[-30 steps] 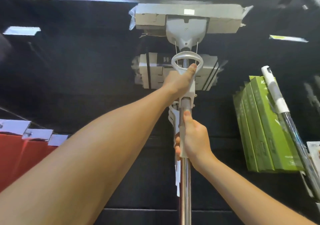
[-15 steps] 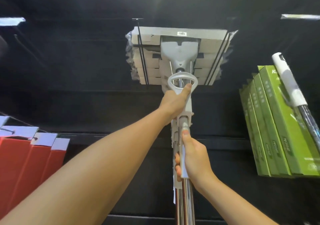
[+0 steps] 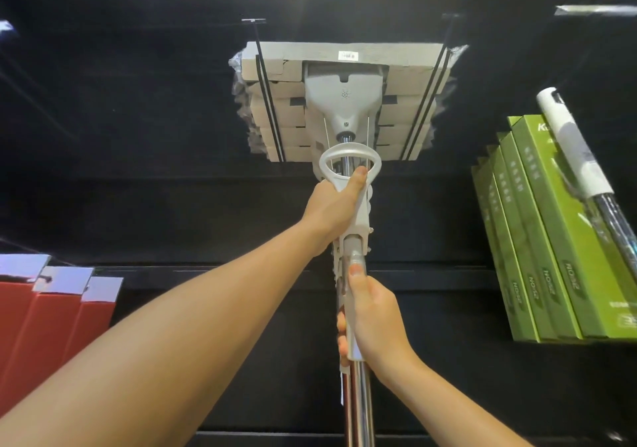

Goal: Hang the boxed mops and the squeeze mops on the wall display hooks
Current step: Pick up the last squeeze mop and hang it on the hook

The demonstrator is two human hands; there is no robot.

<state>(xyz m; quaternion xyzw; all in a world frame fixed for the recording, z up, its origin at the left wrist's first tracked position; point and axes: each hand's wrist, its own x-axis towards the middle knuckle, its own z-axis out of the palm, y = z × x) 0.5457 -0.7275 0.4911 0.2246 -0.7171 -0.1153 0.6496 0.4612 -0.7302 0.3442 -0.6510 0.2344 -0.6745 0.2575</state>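
**Squeeze mop going up onto the hooks**

Down comes the mop head against the wall — a second ago it sat up near the top of my view, and now the squeeze mop [image 3: 344, 102] has its sponge head level with the two black display hooks [image 3: 267, 102], stacked in front of the other mop heads already hanging there. Green boxes [image 3: 551, 240] to my right and red boxes [image 3: 51, 308] down to my left have slid lower too.

Handling-wise, this looks top-heavy: long stiff metal pole, bulky head at the far end, so it should want to swing. The chrome shaft looks slippery, so the plastic parts are the sensible grip. The wrapped sponge seems soft and could snag on a hook tip.

Left hand [image 3: 336, 209] is closed tight around the grey squeeze lever just below its ring handle [image 3: 350, 162], thumb pressed up against the ring. Right hand [image 3: 370, 322] is wrapped shut on the pole lower down, thumb lying flat along the shaft, fingers curled round the back. Both arms stretched up, steering the head between those hooks. Whether it is fully seated on them, I can't tell from here.
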